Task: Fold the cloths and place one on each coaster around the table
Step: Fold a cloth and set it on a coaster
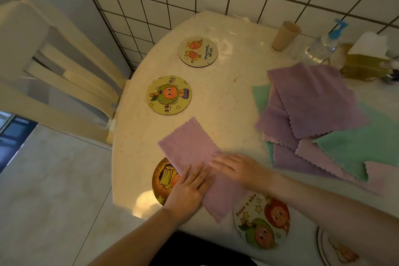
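Now both hands flat, fingers straight, pressing folded purple cloth (195, 158) on round table (216, 101). Left hand (190, 190) on cloth's near-left part, right hand (235, 168) just beside it. Cloth overlaps orange coaster (162, 181) at table's near-left edge. Three more coasters bare: far (198, 51), middle (169, 95), near (261, 221). Unfolded purple, pink, green cloth pile (319, 119) lies right. Cardboard tube (285, 35), spray bottle (323, 45) near tiled wall.

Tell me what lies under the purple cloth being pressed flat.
Under the purple cloth, an orange coaster pokes out at its left edge; the rest of that coaster is covered. Left hand and right hand press on top.
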{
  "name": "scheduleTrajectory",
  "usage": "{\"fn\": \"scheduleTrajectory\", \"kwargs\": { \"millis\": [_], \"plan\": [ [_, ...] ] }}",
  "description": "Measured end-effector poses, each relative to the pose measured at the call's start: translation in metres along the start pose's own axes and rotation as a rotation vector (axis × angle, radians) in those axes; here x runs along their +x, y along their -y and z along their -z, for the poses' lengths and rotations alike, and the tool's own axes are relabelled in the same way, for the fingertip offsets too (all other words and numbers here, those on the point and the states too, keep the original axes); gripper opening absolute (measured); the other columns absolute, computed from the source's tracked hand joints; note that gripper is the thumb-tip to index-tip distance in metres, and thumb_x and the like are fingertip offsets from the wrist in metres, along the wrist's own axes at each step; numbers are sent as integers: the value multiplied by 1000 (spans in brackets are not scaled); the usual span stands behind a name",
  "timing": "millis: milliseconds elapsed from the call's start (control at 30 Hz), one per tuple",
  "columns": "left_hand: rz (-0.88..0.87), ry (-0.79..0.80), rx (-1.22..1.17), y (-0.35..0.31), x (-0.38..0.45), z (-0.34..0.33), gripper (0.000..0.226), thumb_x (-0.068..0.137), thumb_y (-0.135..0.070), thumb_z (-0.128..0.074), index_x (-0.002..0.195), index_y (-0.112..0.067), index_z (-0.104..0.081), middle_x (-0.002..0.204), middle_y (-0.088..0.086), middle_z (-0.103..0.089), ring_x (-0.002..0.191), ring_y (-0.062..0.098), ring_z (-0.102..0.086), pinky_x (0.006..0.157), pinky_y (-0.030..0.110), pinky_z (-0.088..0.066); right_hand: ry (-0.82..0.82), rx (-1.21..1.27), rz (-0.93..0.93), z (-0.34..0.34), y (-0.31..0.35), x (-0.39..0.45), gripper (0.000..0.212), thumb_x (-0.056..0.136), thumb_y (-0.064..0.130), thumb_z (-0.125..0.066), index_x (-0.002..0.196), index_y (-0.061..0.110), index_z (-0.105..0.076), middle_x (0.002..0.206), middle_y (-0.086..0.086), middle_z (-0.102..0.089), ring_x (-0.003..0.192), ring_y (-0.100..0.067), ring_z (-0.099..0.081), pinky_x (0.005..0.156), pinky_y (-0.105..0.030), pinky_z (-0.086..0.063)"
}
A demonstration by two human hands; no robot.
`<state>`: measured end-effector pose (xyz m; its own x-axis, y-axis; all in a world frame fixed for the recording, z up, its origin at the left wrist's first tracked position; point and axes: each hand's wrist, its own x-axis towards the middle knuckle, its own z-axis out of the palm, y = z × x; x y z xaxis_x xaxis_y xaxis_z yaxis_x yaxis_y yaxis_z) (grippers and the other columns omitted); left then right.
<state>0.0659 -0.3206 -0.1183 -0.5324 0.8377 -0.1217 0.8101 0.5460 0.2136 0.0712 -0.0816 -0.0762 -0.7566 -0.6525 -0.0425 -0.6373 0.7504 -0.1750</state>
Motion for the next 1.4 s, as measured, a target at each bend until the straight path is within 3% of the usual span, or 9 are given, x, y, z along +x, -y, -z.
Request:
{"fn": "scheduleTrajectory", "kwargs": {
  "millis": [233,333,400,500,600,733,967,1267,1400],
  "plan": [
    [117,19,-199,4,-15,1,53,92,-36,-39,143,-23,-40,146,-3,-45,138,19,-35,116,42,-24,269,-104,243,-17,-44,7,66,82,2,-54,143,17,-35,149,-3,-38,137,-18,-35,107,-37,-37],
    [216,7,-590,6,-12,22,52,96,-37,-34,146,-25,-32,148,-12,-34,141,5,-21,118,32,-13,349,29,224,-18,-50,14,75,80,5,-52,147,24,-25,154,4,-27,142,-11,-23,116,-35,-19],
    [351,17,-841,11,-9,34,42,100,-30,-37,142,-33,-40,134,-12,-52,126,-1,-44,110,21,-31,404,266,109,-14,-52,22,66,84,18,-48,146,30,-27,151,13,-30,139,-2,-24,114,-27,-16],
    [683,-63,-1327,32,4,45,22,97,-35,-49,111,-31,-66,89,3,-64,74,25,-58,69,38,-48,313,722,-236,-4,-59,45,47,84,16,-58,129,27,-54,128,10,-58,116,-1,-51,98,-18,-41],
    [1015,-225,-1625,56,12,49,33,89,-39,-60,100,-8,-68,89,16,-69,73,30,-62,66,45,-53,80,1101,-576,5,-61,79,13,86,22,-62,99,23,-65,95,4,-68,85,-4,-62,73,-21,-49],
    [1141,-306,-1855,63,16,51,26,97,-23,-52,109,-1,-59,96,18,-70,80,30,-69,66,42,-60,24,975,-630,-9,-59,110,11,90,22,-59,80,20,-62,75,2,-63,67,-3,-52,64,-28,-41],
    [1145,-328,-1809,57,16,51,21,97,-19,-53,107,-4,-63,86,12,-69,71,22,-70,66,40,-59,-54,797,-676,-12,-52,100,22,91,23,-56,72,14,-49,56,5,-46,54,-9,-36,53,-29,-33],
    [1316,-386,-1712,43,8,46,26,92,-17,-62,98,8,-61,82,21,-67,67,26,-66,64,34,-59,-4,667,-787,-16,-41,100,17,86,29,-59,76,15,-57,68,-2,-65,66,-25,-60,63,-38,-48],
    [1253,-421,-1147,42,5,43,30,86,-31,-67,109,-17,-53,100,-1,-66,87,16,-65,77,38,-56,56,520,-767,-2,-31,100,12,92,31,-53,93,19,-53,80,3,-61,73,-21,-59,59,-33,-45]
  ]
}}
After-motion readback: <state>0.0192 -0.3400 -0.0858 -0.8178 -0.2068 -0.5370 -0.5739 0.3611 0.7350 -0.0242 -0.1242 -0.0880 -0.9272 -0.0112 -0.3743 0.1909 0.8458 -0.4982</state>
